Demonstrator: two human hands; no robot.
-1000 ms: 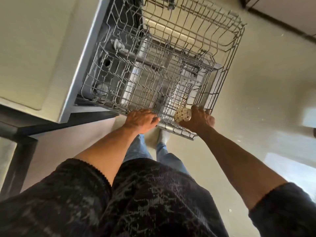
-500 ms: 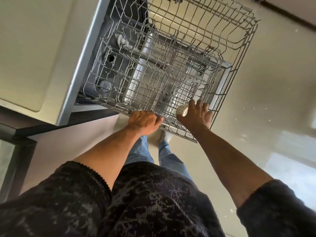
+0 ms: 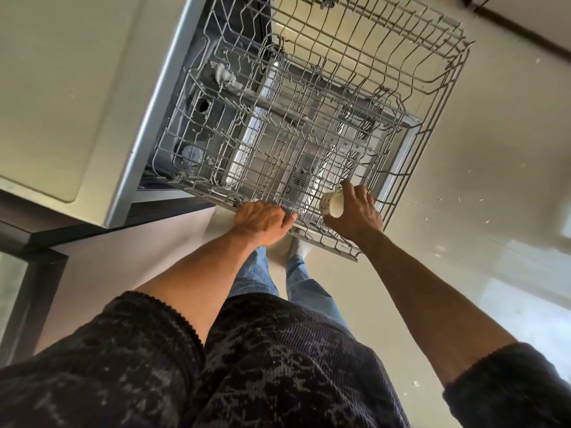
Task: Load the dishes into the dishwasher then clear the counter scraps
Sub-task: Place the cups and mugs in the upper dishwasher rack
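Cup (image 3: pixel 333 204) is in my right hand (image 3: pixel 355 216), fingers wrapped round it, held on its side just over the near corner of the pulled-out dishwasher rack (image 3: pixel 309 118). My left hand (image 3: pixel 262 222) sits right beside it, curled over the rack's front edge, gripping the wire I think, bit hard to see. Floor (image 3: pixel 494 180) past my right hand has little scraps scattered about.

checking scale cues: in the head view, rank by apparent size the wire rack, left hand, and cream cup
1. grey wire dishwasher rack
2. left hand, gripping the rack's front edge
3. small cream patterned cup, held in the right hand
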